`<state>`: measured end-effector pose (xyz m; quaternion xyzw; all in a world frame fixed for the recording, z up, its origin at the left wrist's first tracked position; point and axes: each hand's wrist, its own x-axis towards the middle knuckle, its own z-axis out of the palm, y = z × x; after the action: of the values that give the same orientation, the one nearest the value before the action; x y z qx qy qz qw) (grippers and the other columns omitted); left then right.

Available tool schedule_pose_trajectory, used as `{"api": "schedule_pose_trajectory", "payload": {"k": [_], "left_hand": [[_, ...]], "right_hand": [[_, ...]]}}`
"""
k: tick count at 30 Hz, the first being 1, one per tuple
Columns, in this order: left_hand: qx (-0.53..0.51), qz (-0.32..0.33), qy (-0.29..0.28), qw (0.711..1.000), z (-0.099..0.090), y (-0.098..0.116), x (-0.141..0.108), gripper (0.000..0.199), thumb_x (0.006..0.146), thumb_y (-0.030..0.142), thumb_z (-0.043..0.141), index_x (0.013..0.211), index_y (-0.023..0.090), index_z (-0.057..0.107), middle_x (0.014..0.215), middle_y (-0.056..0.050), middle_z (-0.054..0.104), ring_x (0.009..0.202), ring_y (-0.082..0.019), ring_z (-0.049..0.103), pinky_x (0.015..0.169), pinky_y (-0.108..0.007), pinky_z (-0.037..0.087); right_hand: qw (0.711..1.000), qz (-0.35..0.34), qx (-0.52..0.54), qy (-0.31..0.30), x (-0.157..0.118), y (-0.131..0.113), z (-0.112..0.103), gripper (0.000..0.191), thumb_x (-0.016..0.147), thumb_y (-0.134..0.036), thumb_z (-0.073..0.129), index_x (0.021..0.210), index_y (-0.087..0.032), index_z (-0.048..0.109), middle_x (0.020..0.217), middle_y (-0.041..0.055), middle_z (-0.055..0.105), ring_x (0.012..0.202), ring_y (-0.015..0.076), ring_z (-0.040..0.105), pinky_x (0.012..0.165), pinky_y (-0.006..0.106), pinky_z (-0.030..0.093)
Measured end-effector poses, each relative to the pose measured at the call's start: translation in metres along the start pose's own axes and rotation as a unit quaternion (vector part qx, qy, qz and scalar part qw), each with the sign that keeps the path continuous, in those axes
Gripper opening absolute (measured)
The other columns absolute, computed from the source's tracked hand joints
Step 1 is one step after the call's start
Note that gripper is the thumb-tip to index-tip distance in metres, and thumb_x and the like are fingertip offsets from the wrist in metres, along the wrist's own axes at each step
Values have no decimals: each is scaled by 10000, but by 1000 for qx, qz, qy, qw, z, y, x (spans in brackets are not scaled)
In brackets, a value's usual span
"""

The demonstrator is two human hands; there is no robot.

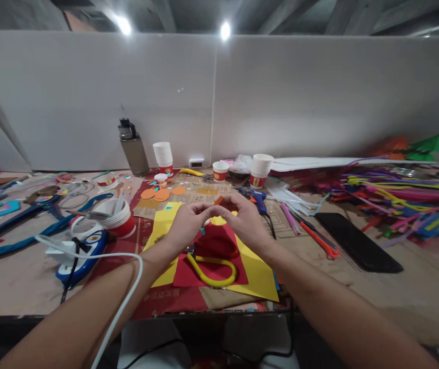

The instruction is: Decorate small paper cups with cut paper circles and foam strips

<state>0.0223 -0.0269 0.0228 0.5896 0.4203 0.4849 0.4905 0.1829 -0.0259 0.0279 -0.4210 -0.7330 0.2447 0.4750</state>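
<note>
Over the middle of the table my left hand (193, 219) and my right hand (245, 218) meet, thumbs and fingertips pinched together. A small orange-brown piece (218, 201) shows at the fingertips, but most of what they hold is hidden. Just beneath, a yellow round piece (218, 221) is partly visible between the hands; whether it is held or lying down I cannot tell. Scissors with thick yellow handles (214, 281) lie below my hands on a red sheet (183, 274), their blades partly covered. Under that sheet is a larger yellow sheet (261, 279).
Orange discs (162, 195) and stacked paper cups (163, 156) stand beyond my hands, near a bottle (133, 151). To the left are a blue power strip (88, 256) and a white cable (130, 287) crossing my left forearm. A glue gun (259, 201), phone (357, 241) and pipe cleaners (396, 200) lie right.
</note>
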Motion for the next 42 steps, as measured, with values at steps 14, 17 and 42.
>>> {"api": "schedule_pose_trajectory", "payload": {"k": [14, 17, 42], "left_hand": [[62, 0, -17, 998, 4, 1, -4, 329, 722, 494, 709, 753, 168, 745, 661, -32, 689, 566, -126, 535, 571, -244, 399], [55, -4, -23, 998, 4, 0, -5, 318, 740, 484, 695, 766, 170, 737, 687, -42, 706, 576, -128, 550, 578, -244, 411], [57, -1, 18, 998, 0, -9, 1, 293, 714, 437, 727, 757, 146, 720, 710, -78, 731, 662, -180, 659, 638, -276, 471]], "right_hand": [[999, 3, 25, 30, 2, 2, -8, 137, 837, -293, 615, 769, -190, 676, 774, 18, 679, 747, 158, 601, 699, 287, 453], [999, -13, 12, 27, 4, 4, -9, 168, 859, -290, 586, 773, -193, 692, 794, 20, 694, 776, 161, 612, 733, 293, 454], [993, 9, 109, 33, 3, 9, -6, 92, 780, -282, 663, 788, -190, 667, 799, 19, 679, 756, 151, 618, 723, 291, 489]]}}
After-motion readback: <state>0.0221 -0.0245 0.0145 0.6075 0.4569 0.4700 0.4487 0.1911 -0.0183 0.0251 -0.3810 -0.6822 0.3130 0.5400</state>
